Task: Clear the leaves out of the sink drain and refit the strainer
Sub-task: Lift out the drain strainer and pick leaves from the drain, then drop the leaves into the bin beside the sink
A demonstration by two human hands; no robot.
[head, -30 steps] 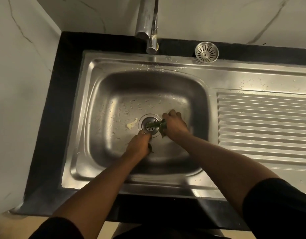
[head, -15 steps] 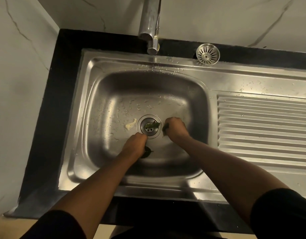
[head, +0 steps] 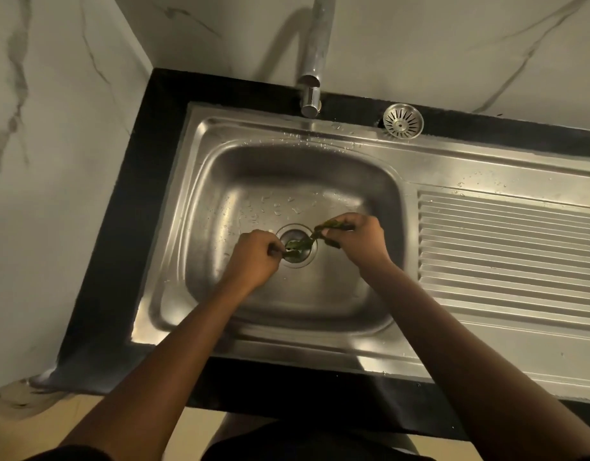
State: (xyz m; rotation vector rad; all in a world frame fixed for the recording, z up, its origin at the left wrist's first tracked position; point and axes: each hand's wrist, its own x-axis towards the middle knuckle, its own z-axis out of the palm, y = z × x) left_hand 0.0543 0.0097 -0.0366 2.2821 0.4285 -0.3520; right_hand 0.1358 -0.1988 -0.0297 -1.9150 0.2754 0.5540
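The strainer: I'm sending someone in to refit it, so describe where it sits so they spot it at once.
Start at the faucet behind the sink. Just to its right, on the black counter strip against the marble wall, lies the strainer. It is the only small round steel disc there, with radiating slots and a centre knob.

White marble-veined wall panels (head: 420,44) fill the top of the frame and meet a second such wall (head: 47,194) at left. A black stone countertop (head: 120,261) runs beneath them. Beige floor (head: 194,427) shows at bottom. Lighting is dim and warm.
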